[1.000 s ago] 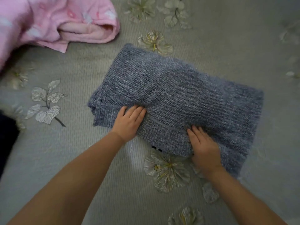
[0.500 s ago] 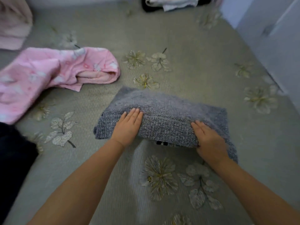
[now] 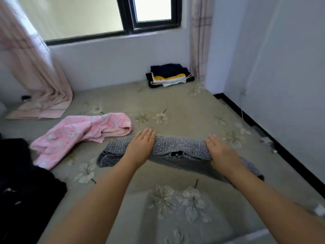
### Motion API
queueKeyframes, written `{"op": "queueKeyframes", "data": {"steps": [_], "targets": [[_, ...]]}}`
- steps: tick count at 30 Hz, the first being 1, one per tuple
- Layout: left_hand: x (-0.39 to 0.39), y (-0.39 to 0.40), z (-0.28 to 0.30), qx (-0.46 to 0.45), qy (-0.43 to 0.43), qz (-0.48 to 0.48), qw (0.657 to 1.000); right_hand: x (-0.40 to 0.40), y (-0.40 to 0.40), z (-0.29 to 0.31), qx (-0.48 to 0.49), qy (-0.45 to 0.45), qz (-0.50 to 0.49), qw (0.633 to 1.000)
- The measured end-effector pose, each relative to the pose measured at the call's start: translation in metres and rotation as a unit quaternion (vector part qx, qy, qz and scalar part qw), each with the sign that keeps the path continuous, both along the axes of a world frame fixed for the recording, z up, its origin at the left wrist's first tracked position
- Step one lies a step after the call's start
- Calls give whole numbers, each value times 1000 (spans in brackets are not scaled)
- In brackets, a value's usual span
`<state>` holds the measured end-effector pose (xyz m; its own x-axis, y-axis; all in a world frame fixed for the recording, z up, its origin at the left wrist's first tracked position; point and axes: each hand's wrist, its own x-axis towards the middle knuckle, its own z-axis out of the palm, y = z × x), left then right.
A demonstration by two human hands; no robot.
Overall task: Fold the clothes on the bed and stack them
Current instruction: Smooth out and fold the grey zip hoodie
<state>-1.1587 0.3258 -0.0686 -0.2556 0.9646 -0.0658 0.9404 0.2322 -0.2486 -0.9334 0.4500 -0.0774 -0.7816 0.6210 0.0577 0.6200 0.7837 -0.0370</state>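
Lifted off the floral grey-green bed (image 3: pixel 175 103) since the earlier frame, the folded blue-grey knitted sweater (image 3: pixel 177 147) is gripped along its near edge, left hand (image 3: pixel 140 147) and right hand (image 3: pixel 221 154) with fingers flat on top. A crumpled pink floral garment (image 3: pixel 79 134) lies left; a folded stack of dark, yellow and white clothes (image 3: pixel 168 75) sits far, open bedding between.
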Motion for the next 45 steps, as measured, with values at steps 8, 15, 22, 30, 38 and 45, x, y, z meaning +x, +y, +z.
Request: {"op": "queueKeyframes", "data": {"steps": [8, 15, 22, 30, 38, 45], "targets": [[103, 38, 90, 49, 11, -5, 999, 99, 20, 86, 69, 3, -12, 998], [227, 139, 145, 125, 56, -27, 990, 225, 116, 144, 117, 57, -33, 991], [358, 255, 165, 152, 33, -34, 987, 357, 237, 167, 133, 70, -35, 988], [435, 410, 163, 121, 22, -73, 990, 441, 371, 159, 145, 55, -69, 985], [426, 583, 149, 122, 4, -51, 991, 440, 547, 162, 155, 12, -41, 987], [392, 715, 129, 70, 1, -22, 997, 400, 695, 140, 128, -45, 2, 991]]}}
